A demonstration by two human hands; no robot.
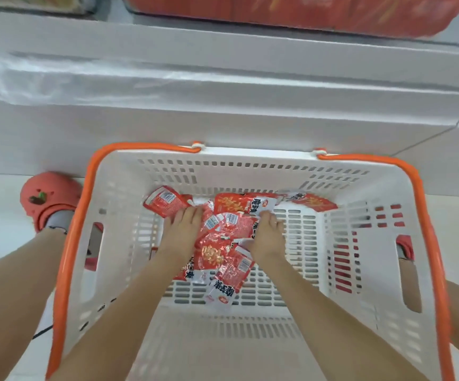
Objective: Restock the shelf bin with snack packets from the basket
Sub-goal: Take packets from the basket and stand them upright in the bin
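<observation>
A white plastic basket [250, 171] with orange handles stands on the pale floor, right in front of a white shelf base [222, 125]. Both of the person's arms reach down into the basket. The left hand [183, 229] and the right hand [268, 233] sit either side of a heap of red snack packets [220, 243] at the middle of the basket floor, fingers bent inward against the heap. The grip of each hand looks loosely curled on the packets, but I cannot tell whether either truly has hold of them or only presses them together. More packets lie loose at the basket's far wall: one [165, 200] left of the heap, one [239, 203] just beyond it, and another [312, 202] to the right. Above the basket, at the top edge of the view, is a shelf bin [291, 12] filled with red packaging, blurred. A red shoe [49, 199] shows just left of the basket, touching the shelf base.
</observation>
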